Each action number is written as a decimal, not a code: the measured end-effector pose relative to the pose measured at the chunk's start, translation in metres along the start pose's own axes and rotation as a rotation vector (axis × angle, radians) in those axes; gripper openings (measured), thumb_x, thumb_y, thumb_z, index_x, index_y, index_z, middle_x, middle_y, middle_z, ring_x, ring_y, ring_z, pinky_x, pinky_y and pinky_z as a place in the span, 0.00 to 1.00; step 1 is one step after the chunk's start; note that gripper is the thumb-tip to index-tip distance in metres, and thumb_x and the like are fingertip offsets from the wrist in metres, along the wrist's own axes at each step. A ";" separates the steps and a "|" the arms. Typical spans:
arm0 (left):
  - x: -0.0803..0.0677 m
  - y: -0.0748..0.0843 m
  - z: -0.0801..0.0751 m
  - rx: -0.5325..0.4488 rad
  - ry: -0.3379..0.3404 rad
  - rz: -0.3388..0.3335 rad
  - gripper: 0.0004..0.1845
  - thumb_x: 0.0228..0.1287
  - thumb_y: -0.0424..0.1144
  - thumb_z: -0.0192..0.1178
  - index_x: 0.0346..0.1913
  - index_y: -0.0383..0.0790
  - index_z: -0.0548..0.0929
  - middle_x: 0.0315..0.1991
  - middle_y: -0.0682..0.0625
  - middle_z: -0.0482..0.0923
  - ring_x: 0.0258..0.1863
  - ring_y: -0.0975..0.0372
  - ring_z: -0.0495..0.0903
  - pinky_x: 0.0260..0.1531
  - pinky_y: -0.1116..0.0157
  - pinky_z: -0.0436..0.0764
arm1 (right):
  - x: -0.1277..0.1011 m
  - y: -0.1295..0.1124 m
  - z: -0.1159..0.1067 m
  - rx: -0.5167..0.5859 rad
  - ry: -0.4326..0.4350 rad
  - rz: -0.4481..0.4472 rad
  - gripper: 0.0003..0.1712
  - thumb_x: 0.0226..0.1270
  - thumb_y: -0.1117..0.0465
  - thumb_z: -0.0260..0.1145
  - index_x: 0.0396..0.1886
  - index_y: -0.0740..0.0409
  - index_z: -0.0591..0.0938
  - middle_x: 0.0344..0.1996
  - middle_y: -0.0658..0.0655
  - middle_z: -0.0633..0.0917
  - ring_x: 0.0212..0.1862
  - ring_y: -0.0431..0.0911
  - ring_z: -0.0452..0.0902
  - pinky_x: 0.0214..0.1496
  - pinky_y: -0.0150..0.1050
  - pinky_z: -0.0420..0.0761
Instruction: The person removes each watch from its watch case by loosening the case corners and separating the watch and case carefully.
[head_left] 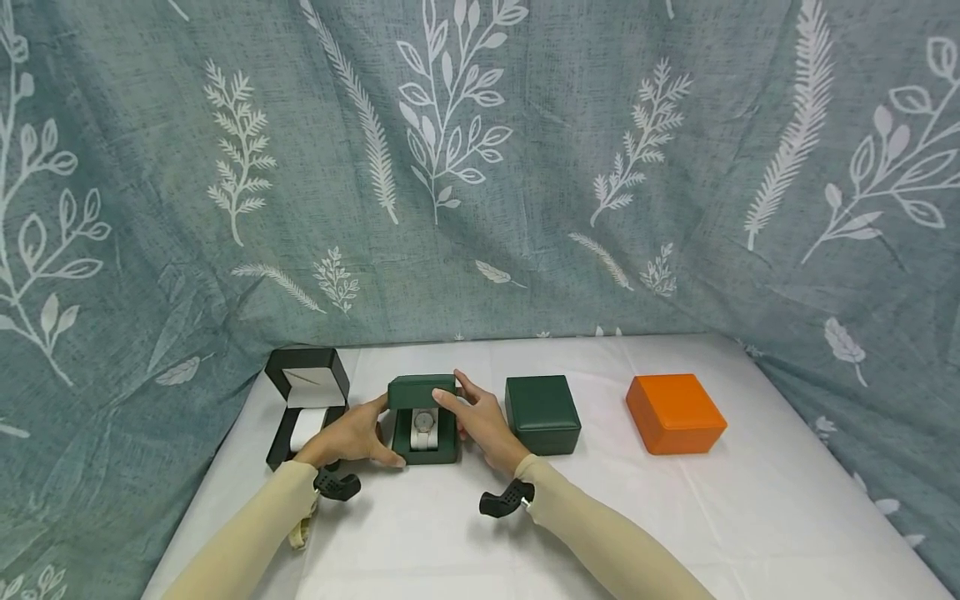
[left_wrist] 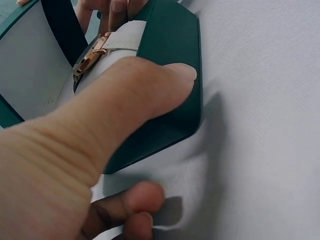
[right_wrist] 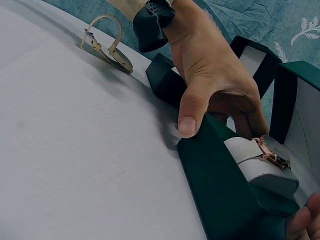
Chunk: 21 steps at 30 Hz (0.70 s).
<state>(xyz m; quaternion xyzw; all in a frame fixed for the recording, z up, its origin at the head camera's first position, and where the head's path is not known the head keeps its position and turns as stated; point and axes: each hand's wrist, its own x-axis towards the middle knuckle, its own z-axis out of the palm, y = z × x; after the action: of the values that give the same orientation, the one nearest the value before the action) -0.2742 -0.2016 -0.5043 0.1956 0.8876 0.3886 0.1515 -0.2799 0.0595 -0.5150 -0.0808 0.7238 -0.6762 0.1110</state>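
An open green watch box stands between both hands, its lid raised. Inside, a wristwatch with a white strap and rose-gold case sits round a white cushion. My left hand grips the box's left side, with the thumb against the front face. On the right, my right hand holds the lid, its thumb at the lid's front edge and other fingers by the box's right side. Those right fingers show only partly in the right wrist view.
Left of my left hand stands an open black box with a white cushion. A beige-strapped watch lies near my left sleeve. Closed green and orange boxes stand to the right on the white-covered table.
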 end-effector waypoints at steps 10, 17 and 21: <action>-0.001 0.002 0.003 0.034 0.027 -0.002 0.69 0.41 0.47 0.87 0.83 0.43 0.52 0.62 0.36 0.77 0.40 0.52 0.79 0.42 0.53 0.78 | 0.002 -0.009 0.004 0.006 0.043 0.033 0.53 0.59 0.25 0.69 0.80 0.36 0.63 0.38 0.58 0.77 0.26 0.49 0.64 0.34 0.46 0.73; -0.002 0.000 0.002 0.046 0.028 -0.024 0.70 0.42 0.48 0.86 0.83 0.38 0.51 0.72 0.35 0.67 0.45 0.49 0.81 0.51 0.49 0.78 | 0.007 -0.016 0.004 -0.057 0.063 0.059 0.56 0.58 0.21 0.64 0.81 0.42 0.64 0.19 0.52 0.71 0.22 0.46 0.63 0.29 0.43 0.73; -0.003 0.000 0.002 0.043 0.029 -0.014 0.70 0.41 0.49 0.87 0.83 0.37 0.50 0.78 0.37 0.59 0.63 0.46 0.76 0.60 0.47 0.74 | 0.011 -0.020 0.003 -0.068 0.065 0.058 0.57 0.59 0.20 0.62 0.80 0.46 0.66 0.14 0.49 0.67 0.20 0.44 0.62 0.29 0.43 0.74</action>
<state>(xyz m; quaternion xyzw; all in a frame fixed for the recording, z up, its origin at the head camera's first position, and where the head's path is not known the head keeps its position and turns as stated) -0.2710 -0.2014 -0.5058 0.1870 0.8991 0.3714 0.1368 -0.2900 0.0524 -0.4957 -0.0416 0.7516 -0.6501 0.1039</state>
